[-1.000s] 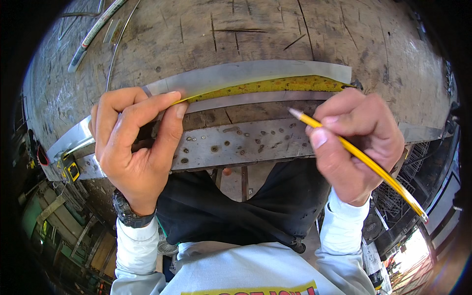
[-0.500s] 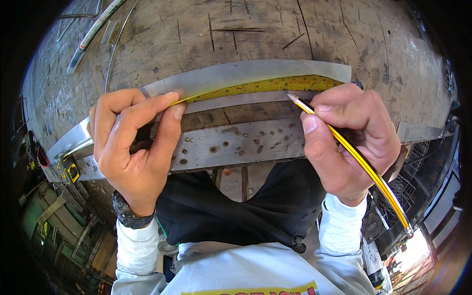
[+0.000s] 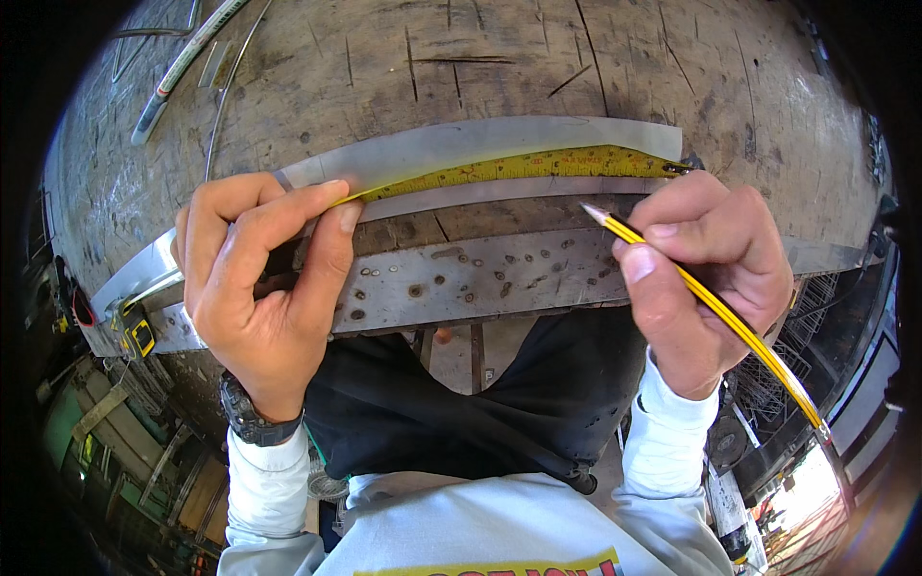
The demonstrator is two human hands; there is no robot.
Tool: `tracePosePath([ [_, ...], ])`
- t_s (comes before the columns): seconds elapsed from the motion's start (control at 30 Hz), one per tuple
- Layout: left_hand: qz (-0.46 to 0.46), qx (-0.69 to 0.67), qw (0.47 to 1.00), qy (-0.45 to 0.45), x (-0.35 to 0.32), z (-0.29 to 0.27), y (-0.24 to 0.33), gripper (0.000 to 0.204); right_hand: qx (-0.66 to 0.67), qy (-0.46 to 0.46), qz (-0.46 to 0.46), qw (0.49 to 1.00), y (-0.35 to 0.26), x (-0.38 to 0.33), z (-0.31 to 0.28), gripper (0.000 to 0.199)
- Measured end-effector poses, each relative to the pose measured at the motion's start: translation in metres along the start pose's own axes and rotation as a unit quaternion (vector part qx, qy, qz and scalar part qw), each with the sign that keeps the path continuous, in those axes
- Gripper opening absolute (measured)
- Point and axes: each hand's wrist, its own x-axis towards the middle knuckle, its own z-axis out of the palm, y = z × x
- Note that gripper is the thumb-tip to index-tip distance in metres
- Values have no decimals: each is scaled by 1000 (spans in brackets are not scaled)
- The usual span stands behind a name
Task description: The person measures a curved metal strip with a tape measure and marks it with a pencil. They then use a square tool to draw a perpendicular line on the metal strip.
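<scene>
Yellow tape (image 3: 499, 170), pinched by left hand (image 3: 274, 259) partly hiding grey strip (image 3: 480, 136), bows near bench's (image 3: 672, 67) front edge; right hand (image 3: 715, 269) grips striped pencil (image 3: 744, 333). Marker (image 3: 189, 67) toward far-left corner.

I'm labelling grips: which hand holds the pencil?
The right hand, with the pencil slanting through its grip; the left hand, wearing the black watch, instead pinches the yellow tape blade.
</scene>
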Motion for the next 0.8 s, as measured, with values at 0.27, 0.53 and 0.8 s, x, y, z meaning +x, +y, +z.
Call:
tracePosePath([
  [0.27, -3, -3, 1000, 3, 0, 2, 1, 26, -13, -3, 2, 1000, 0, 1, 0, 19],
  [0.53, -5, 11, 1000, -22, 1, -3, 4, 21, -41, -65, -27, 997, -4, 4, 5, 23],
  [0.8, 12, -3, 1000, 10, 1, 2, -2, 25, -44, -14, -68, 997, 4, 1, 26, 18],
])
